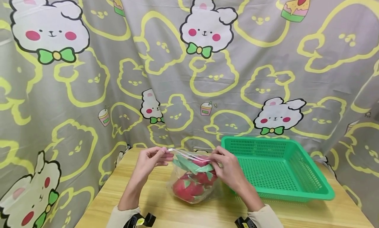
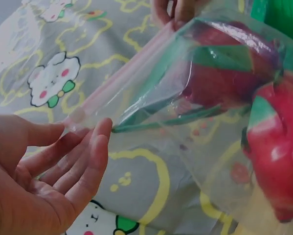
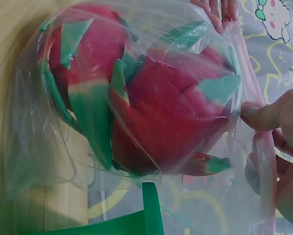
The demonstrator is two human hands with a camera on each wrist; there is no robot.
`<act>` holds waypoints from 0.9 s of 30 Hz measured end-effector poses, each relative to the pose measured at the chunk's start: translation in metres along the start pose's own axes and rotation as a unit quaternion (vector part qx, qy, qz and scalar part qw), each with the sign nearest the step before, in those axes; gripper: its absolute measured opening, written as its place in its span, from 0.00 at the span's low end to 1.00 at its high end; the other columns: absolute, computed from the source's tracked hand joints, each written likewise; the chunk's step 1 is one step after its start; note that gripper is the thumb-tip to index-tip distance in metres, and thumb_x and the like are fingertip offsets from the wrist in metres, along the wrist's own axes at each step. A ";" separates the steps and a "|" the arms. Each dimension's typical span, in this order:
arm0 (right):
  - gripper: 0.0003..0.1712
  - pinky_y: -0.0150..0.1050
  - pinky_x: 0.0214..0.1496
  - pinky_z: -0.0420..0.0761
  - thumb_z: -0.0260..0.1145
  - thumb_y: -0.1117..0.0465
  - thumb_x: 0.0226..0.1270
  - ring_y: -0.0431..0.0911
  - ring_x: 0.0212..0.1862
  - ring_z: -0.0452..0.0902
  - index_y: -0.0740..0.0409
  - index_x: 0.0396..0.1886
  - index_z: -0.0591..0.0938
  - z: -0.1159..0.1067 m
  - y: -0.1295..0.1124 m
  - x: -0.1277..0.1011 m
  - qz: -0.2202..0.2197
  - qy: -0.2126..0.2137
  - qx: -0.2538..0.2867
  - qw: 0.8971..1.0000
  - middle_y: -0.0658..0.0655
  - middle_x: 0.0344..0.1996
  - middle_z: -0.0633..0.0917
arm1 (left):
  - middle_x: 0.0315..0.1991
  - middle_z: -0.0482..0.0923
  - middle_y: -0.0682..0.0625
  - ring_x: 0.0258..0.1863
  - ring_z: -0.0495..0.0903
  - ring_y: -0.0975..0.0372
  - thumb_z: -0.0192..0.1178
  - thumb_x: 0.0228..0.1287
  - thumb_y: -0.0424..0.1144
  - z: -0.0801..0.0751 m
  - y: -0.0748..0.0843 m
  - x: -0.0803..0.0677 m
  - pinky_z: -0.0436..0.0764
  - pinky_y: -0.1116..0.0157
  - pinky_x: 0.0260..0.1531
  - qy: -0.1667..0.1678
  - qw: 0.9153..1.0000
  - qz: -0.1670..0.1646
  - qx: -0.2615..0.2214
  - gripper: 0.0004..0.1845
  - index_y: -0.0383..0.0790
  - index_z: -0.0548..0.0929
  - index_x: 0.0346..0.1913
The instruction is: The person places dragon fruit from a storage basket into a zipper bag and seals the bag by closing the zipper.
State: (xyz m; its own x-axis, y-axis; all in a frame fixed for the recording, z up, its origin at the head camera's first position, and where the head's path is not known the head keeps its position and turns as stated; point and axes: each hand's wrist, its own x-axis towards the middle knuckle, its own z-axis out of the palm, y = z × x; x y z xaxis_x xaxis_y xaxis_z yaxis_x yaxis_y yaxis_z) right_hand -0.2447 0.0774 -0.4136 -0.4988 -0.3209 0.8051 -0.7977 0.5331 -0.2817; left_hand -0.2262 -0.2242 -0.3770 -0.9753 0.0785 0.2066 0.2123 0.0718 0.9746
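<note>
A clear zip bag (image 1: pixel 193 175) with a pinkish zip strip stands on the wooden table, holding red dragon fruits (image 1: pixel 187 190) with green scales. Two of them show in the right wrist view, one dragon fruit (image 3: pixel 170 112) close to the bag's mouth. At the left end of the zip strip, my left hand (image 1: pixel 152 156) pinches the bag's corner between thumb and forefinger, its other fingers loosely bent. My right hand (image 1: pixel 226 165) grips the strip near its other end, thumb on one side and fingers on the other, as the right wrist view (image 3: pixel 278 147) shows.
A green plastic basket (image 1: pixel 296 191) with a perforated floor stands on the right of the wooden table (image 1: pixel 118 188), close beside my right forearm. Behind the table hangs a grey curtain (image 1: pixel 177 80) printed with cartoon rabbits.
</note>
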 end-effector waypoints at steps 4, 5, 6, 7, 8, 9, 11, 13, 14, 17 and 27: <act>0.13 0.33 0.32 0.76 0.76 0.77 0.54 0.37 0.33 0.73 0.54 0.30 0.90 0.000 0.002 -0.001 -0.007 0.003 -0.005 1.000 0.45 0.33 0.78 | 0.46 0.86 0.33 0.45 0.89 0.48 0.63 0.74 0.42 0.001 -0.001 0.001 0.86 0.57 0.44 -0.009 0.998 -0.029 -0.048 0.19 0.23 0.82 0.49; 0.13 0.33 0.32 0.76 0.76 0.76 0.55 0.37 0.33 0.72 0.54 0.30 0.90 0.000 0.002 -0.001 -0.008 0.003 -0.007 1.000 0.45 0.33 0.78 | 0.46 0.86 0.33 0.45 0.89 0.48 0.63 0.74 0.40 0.002 -0.002 0.002 0.86 0.56 0.44 -0.010 0.997 -0.035 -0.066 0.18 0.23 0.82 0.49; 0.13 0.33 0.32 0.76 0.76 0.76 0.55 0.38 0.33 0.72 0.54 0.30 0.90 0.000 0.002 -0.002 -0.009 0.004 -0.008 1.000 0.45 0.33 0.78 | 0.46 0.86 0.33 0.45 0.89 0.48 0.63 0.74 0.39 0.002 -0.003 0.002 0.86 0.56 0.45 -0.009 0.995 -0.044 -0.084 0.17 0.24 0.82 0.48; 0.12 0.33 0.32 0.75 0.76 0.76 0.55 0.38 0.33 0.72 0.54 0.30 0.90 0.001 0.003 -0.002 -0.008 0.005 -0.009 1.000 0.45 0.34 0.78 | 0.46 0.86 0.33 0.45 0.89 0.49 0.64 0.73 0.38 0.003 -0.003 0.003 0.86 0.56 0.45 -0.005 0.994 -0.051 -0.100 0.15 0.25 0.83 0.47; 0.12 0.32 0.32 0.75 0.76 0.76 0.55 0.38 0.33 0.72 0.54 0.30 0.90 0.001 0.003 -0.002 -0.007 0.006 -0.011 1.000 0.45 0.34 0.78 | 0.45 0.87 0.33 0.44 0.89 0.49 0.64 0.72 0.37 0.005 -0.004 0.004 0.86 0.56 0.45 0.000 0.992 -0.056 -0.112 0.13 0.25 0.83 0.45; 0.12 0.32 0.31 0.75 0.76 0.75 0.55 0.38 0.33 0.72 0.53 0.31 0.90 0.001 0.003 -0.003 -0.005 0.008 -0.011 1.000 0.45 0.34 0.78 | 0.44 0.87 0.33 0.44 0.89 0.50 0.65 0.72 0.37 0.006 -0.004 0.004 0.86 0.56 0.45 0.006 0.991 -0.059 -0.122 0.12 0.26 0.84 0.44; 0.11 0.31 0.30 0.74 0.77 0.75 0.56 0.37 0.33 0.71 0.54 0.31 0.90 0.001 0.003 -0.003 -0.002 0.012 -0.011 1.000 0.45 0.34 0.78 | 0.42 0.88 0.35 0.42 0.90 0.51 0.65 0.71 0.36 0.009 -0.005 0.006 0.86 0.57 0.45 0.018 0.989 -0.057 -0.133 0.10 0.28 0.85 0.42; 0.10 0.30 0.30 0.73 0.77 0.74 0.56 0.37 0.32 0.71 0.54 0.32 0.91 0.002 0.003 -0.003 0.002 0.016 -0.008 1.000 0.45 0.34 0.78 | 0.40 0.88 0.37 0.40 0.90 0.52 0.66 0.70 0.34 0.011 -0.006 0.007 0.86 0.57 0.44 0.027 0.989 -0.050 -0.139 0.09 0.28 0.86 0.41; 0.10 0.30 0.30 0.73 0.77 0.74 0.57 0.37 0.32 0.72 0.55 0.32 0.91 0.002 0.003 -0.003 0.003 0.019 -0.006 1.000 0.45 0.34 0.78 | 0.39 0.88 0.37 0.39 0.90 0.53 0.66 0.70 0.32 0.012 -0.006 0.008 0.86 0.57 0.44 0.030 0.988 -0.045 -0.145 0.07 0.28 0.86 0.41; 0.10 0.29 0.29 0.72 0.77 0.73 0.58 0.38 0.32 0.72 0.55 0.35 0.92 0.003 0.004 -0.004 0.006 0.024 0.003 1.000 0.46 0.34 0.78 | 0.35 0.88 0.39 0.36 0.90 0.54 0.65 0.67 0.25 0.015 -0.008 0.010 0.87 0.58 0.42 0.041 0.983 -0.038 -0.174 0.03 0.26 0.85 0.40; 0.12 0.34 0.33 0.76 0.73 0.76 0.60 0.42 0.37 0.73 0.56 0.37 0.91 0.002 0.011 -0.001 0.022 0.052 -0.011 0.998 0.48 0.35 0.79 | 0.36 0.85 0.44 0.34 0.86 0.58 0.62 0.64 0.17 0.023 -0.017 0.016 0.87 0.61 0.41 0.047 0.972 -0.039 -0.226 0.09 0.33 0.84 0.39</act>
State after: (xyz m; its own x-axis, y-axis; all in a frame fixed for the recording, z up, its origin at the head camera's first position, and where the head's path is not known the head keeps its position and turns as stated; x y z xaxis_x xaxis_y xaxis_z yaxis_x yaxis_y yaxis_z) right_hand -0.2539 0.0817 -0.4184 -0.4945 -0.2146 0.8423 -0.7672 0.5631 -0.3070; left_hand -0.2439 -0.2012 -0.3925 -0.9931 -0.0016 0.1169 0.1091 -0.3718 0.9219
